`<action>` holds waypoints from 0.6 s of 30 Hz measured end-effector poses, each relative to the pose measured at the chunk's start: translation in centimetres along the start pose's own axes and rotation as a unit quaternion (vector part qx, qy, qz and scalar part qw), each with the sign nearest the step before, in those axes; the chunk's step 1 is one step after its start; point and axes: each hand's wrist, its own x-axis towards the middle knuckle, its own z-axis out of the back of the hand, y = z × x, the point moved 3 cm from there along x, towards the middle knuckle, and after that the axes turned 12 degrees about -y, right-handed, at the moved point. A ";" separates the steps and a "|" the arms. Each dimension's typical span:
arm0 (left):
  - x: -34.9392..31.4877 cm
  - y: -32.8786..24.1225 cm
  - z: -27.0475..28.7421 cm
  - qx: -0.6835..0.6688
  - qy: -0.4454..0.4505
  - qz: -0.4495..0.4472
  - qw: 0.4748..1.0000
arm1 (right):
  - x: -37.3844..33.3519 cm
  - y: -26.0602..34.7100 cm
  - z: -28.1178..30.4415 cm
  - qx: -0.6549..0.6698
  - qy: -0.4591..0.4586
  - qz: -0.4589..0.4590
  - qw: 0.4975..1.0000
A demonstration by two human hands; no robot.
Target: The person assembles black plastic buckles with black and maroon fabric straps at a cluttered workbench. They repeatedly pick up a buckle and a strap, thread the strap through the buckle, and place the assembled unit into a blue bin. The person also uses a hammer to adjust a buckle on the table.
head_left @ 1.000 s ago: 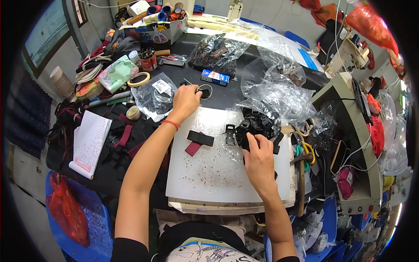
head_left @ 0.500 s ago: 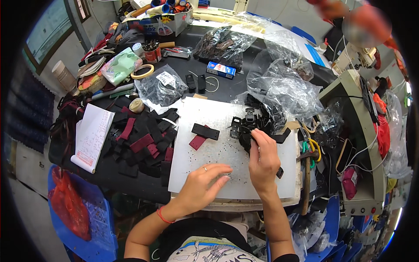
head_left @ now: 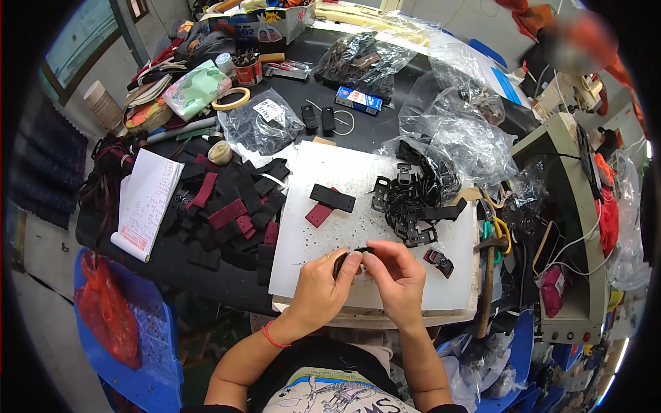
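Small black piece (head_left: pixel 339 264), held over the near part of a white board (head_left: pixel 292 265) between the fingertips of the left hand (head_left: pixel 319 289) and the right hand (head_left: pixel 401 283); the grip of each is closed on it, and the fingers hide its full outline. Work appears partway along: this piece is not yet set down, a heap of black buckles (head_left: pixel 410 198) lies on the board's right side, and a single buckle (head_left: pixel 438 263) rests apart. A black strip (head_left: pixel 333 197) crosses over a maroon strip (head_left: pixel 318 215); beyond the left edge, a pile of strips (head_left: pixel 227 213) shows no buckles, suggesting much remains. Buckles: hard, glossy, with rectangular frames. Strips: flat, matt, oblong, the crossing one bearing small round marks. Board: smooth, sprinkled with dark specks. Outward, on the black counter (head_left: pixel 206 283): a crumpled clear bag (head_left: pixel 251 127), a blue carton (head_left: pixel 359 100) and a handwritten notepad (head_left: pixel 146 199).
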 end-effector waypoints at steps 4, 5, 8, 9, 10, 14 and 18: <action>-0.4 -0.7 0.8 -0.020 0.013 0.049 0.998 | 0.3 1.5 0.4 -0.120 0.049 0.201 0.971; -0.4 -0.8 1.0 -0.023 0.031 0.092 0.995 | -0.2 2.0 0.3 -0.162 0.043 0.279 0.946; -0.7 -0.6 1.8 -0.036 0.073 0.194 0.978 | -0.7 2.4 0.5 -0.207 0.087 0.316 0.922; -0.8 -0.3 2.0 -0.046 0.079 0.211 0.973 | -0.7 2.4 0.6 -0.209 0.113 0.296 0.925; -0.8 0.0 2.1 -0.058 0.085 0.228 0.968 | -0.6 3.3 0.5 -0.188 0.143 0.264 0.935; -0.8 -0.4 3.1 -0.099 0.152 0.252 0.950 | -1.6 3.8 0.2 -0.188 0.161 0.348 0.904; -1.3 -0.2 2.9 -0.060 0.137 0.204 0.967 | -2.1 2.4 0.1 -0.157 0.106 0.357 0.915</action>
